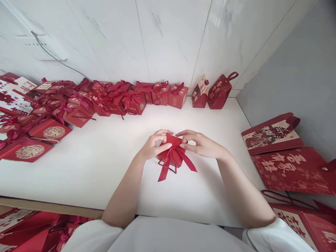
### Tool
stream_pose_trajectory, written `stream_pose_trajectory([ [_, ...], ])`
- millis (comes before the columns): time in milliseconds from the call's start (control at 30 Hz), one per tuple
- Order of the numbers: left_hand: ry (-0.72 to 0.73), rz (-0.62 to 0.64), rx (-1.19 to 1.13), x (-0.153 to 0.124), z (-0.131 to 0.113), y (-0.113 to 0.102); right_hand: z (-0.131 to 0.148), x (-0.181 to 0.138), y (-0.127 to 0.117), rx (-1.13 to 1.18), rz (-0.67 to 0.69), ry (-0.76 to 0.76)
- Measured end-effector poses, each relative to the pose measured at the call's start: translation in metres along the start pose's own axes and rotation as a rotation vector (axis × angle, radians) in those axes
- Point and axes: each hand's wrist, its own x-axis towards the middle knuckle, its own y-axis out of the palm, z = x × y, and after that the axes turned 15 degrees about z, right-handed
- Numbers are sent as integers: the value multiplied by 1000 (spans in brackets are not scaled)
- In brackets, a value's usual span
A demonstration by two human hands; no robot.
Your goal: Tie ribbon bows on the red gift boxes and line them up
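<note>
Red gift box [175, 139] is sitting on the white surface [99, 164], between the person's two hands. The left hand [153, 145] is curving partway closed around its left side, thumb resting on the top near the knot; the right hand [199, 142] is mirroring it on the right, fingers bent and thumb touching the top's edge. Whether either is pinching ribbon or card, one cannot tell. Ribbon tails [189, 163] are spreading toward the person from the knot, and a cord handle [168, 168] is hanging at the front. Farther out, ribboned boxes [78, 115] are crowding the left and back, two pointed boxes [219, 92] are standing near the tiled wall [173, 42], and red bags [296, 171] are lying at the right.
</note>
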Motion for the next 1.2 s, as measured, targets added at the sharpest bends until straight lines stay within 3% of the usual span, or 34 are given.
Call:
stream_pose_trajectory([
  [233,-2,-13,-1,0,0,2,16,0,10,-324,-221,-167],
  [367,12,-14,16,2,2,3,26,7,26,-566,-97,-268],
  [500,6,-26,28,2,2,4,30,8,32,-735,-39,-222],
  [900,-21,10,44,0,-4,2,36,-5,24,-574,56,-116],
  [1200,-8,17,-34,1,0,3,30,10,37,-836,-2,-214],
])
